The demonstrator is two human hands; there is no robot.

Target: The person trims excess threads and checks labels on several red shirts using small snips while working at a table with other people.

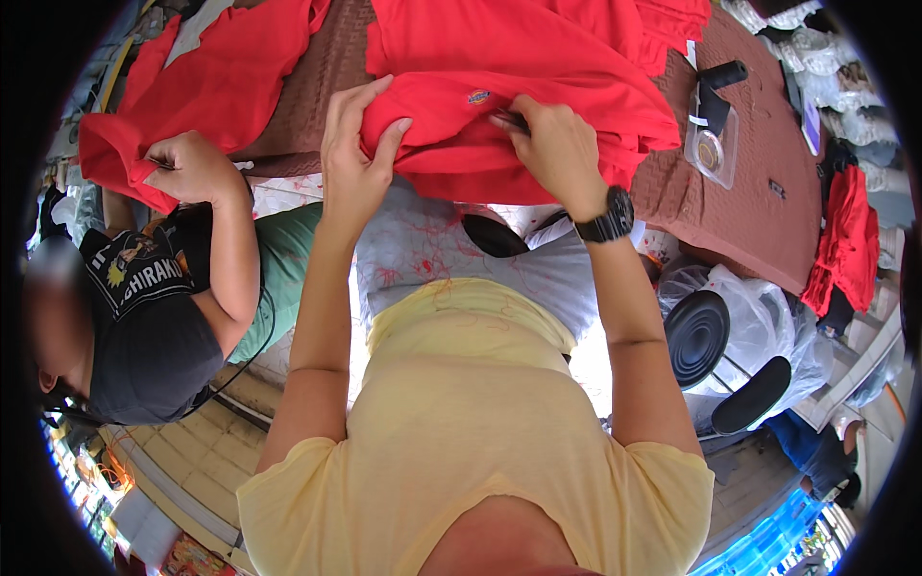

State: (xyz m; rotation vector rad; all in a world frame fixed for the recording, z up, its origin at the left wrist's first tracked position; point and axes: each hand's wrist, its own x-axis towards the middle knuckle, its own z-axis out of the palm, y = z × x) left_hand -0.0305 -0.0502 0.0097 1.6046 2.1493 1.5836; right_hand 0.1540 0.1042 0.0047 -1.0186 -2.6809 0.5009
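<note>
A red garment (442, 120) with a small stitched patch lies gathered at the table's near edge, part of it hanging over my lap. My left hand (360, 144) holds a fold at its left side, thumb on the near side and fingers behind the cloth. Just right of the patch, my right hand (557, 154) is closed on a small dark tool (511, 119), apparently thread snips, mostly hidden by the fingers. The tool is close against the cloth; whether its blades touch a thread cannot be made out.
More red garments (538, 34) cover the brown-clothed table (749, 206). At right stands a clear plastic box (722, 158) with a tape roll. A co-worker's hand (197, 168) holds red cloth at left. Black stool (696, 336) and plastic bags sit right of me.
</note>
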